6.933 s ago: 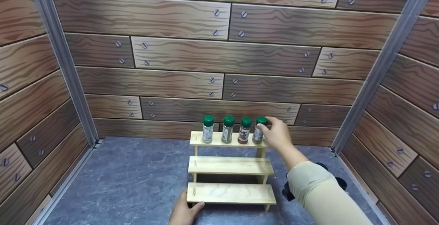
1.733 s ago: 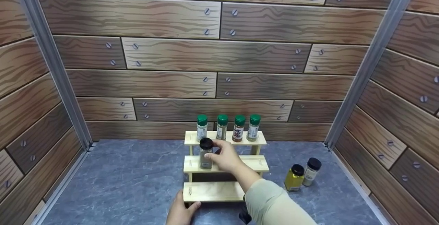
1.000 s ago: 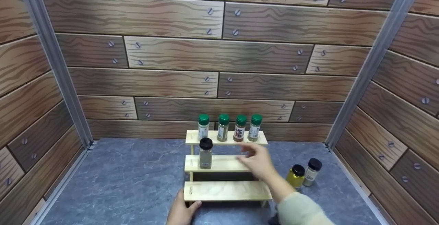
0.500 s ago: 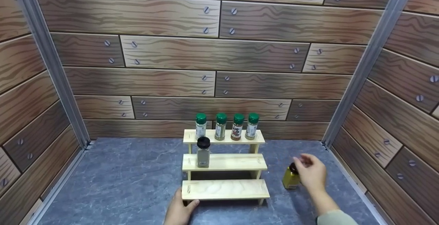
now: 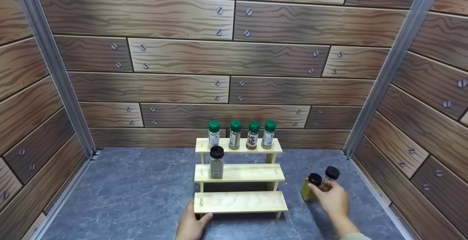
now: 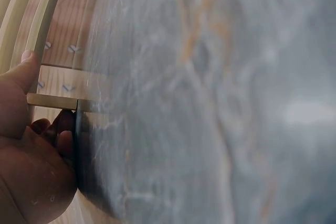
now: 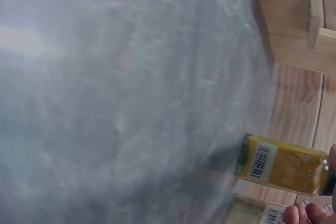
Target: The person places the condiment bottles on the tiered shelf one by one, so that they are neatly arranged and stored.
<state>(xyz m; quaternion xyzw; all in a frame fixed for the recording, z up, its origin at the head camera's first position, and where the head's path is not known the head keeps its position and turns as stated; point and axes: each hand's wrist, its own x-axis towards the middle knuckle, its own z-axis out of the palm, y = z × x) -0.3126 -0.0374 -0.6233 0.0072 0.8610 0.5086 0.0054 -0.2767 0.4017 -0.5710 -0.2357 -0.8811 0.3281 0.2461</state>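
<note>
A three-tier wooden display rack (image 5: 239,202) stands on the dark marbled surface. My left hand (image 5: 192,223) grips its front left corner, thumb on the bottom step's edge; in the left wrist view the fingers curl beneath the step. To the right of the rack, my right hand (image 5: 333,200) pinches a yellow spice jar (image 7: 286,166) near its black cap, with thumb on one side and fingers on the other. Close behind is another black-capped jar (image 5: 332,173), partly hidden by the hand. A grey-filled, black-capped jar (image 5: 216,167) stands upright on the middle step's left end.
Several green-capped spice jars (image 5: 234,140) stand in a row on the top step. Wood-patterned walls (image 5: 175,90) with metal corner posts (image 5: 380,82) enclose the grey marbled surface (image 5: 131,192) at the back and sides.
My right hand set the grey-filled jar on the middle step, let go, moved right and down, and now holds the yellow jar. My left hand has stayed at the rack's corner.
</note>
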